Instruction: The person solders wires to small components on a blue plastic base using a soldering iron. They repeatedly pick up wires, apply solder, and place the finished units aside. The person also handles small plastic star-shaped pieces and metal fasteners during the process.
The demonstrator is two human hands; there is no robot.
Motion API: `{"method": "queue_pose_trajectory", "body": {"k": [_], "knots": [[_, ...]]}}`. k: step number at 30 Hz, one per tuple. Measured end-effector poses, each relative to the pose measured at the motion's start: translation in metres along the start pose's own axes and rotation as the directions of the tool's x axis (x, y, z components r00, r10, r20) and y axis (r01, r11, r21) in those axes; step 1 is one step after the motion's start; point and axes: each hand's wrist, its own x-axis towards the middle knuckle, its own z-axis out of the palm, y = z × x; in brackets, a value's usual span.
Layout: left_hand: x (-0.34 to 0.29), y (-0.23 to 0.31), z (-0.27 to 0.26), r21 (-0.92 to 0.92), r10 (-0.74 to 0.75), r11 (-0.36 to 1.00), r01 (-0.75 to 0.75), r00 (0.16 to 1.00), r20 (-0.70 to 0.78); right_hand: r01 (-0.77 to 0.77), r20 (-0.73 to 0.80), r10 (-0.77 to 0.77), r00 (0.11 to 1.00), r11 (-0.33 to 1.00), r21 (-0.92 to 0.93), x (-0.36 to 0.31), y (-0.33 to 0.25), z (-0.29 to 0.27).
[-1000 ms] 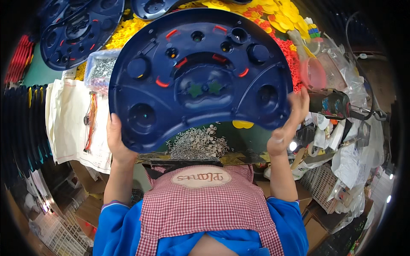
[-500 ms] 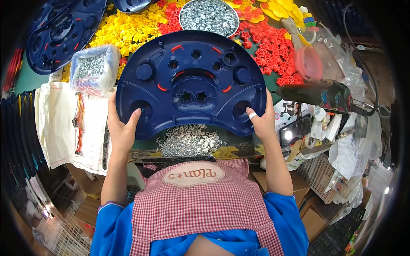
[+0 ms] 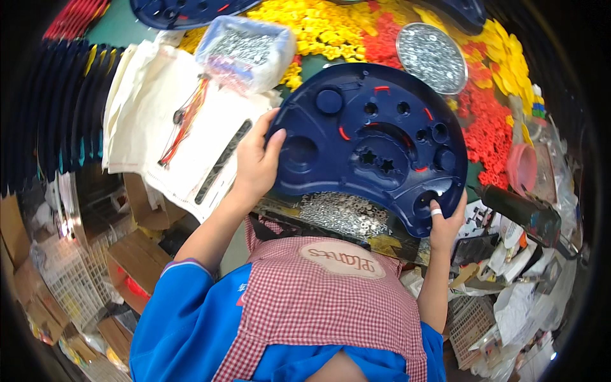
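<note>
A dark blue curved plastic panel [image 3: 324, 149] with round wells, two star-shaped holes and red pieces set in it is held up over the bench. My left hand [image 3: 259, 156] grips its left edge, thumb on the front face. At its lower right corner, my right hand [image 3: 445, 223], with a white band round a finger, clasps the rim with the thumb by a round well. Both hands' remaining fingers are hidden behind the panel. Just below its curved edge lies a pile of small screws and washers [image 3: 347, 215].
Left of the panel are a plastic-lined tub of metal parts [image 3: 248, 51] and a white cloth [image 3: 143, 121] with wires [image 3: 184, 124]. Beyond it are yellow pieces [image 3: 318, 28], red star pieces [image 3: 487, 140] and a round dish of hardware [image 3: 433, 57]. A dark power screwdriver [image 3: 522, 210] lies right.
The view has turned toward the left, so the bench appears rotated and shifted right. Both hands still hold the panel, which now appears tilted down at its right end.
</note>
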Motion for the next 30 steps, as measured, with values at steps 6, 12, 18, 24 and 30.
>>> {"method": "queue_pose_trajectory", "body": {"k": [6,12,18,24,30], "knots": [[-0.006,-0.008,0.005,0.031,-0.018,0.999,0.017,1.0,0.015,0.045,0.034,-0.047,0.998,0.996,0.079,-0.003,0.001,-0.002],[-0.002,-0.008,0.005,0.126,-0.033,0.992,0.028,0.999,0.036,0.013,0.056,-0.019,0.998,0.995,0.103,-0.004,0.003,-0.004],[0.011,0.024,-0.003,0.554,0.145,0.811,-0.188,0.982,0.122,0.215,0.062,-0.206,0.976,0.923,-0.319,-0.002,-0.015,-0.014],[0.132,0.047,0.026,0.714,0.56,0.161,-0.681,0.659,0.502,0.54,-0.071,-0.571,0.818,0.804,-0.248,0.06,-0.055,-0.009],[0.186,0.025,0.054,0.637,0.485,-0.009,-0.771,0.554,0.677,0.424,0.055,-0.453,0.89,0.776,-0.467,0.151,-0.061,0.007]]}}
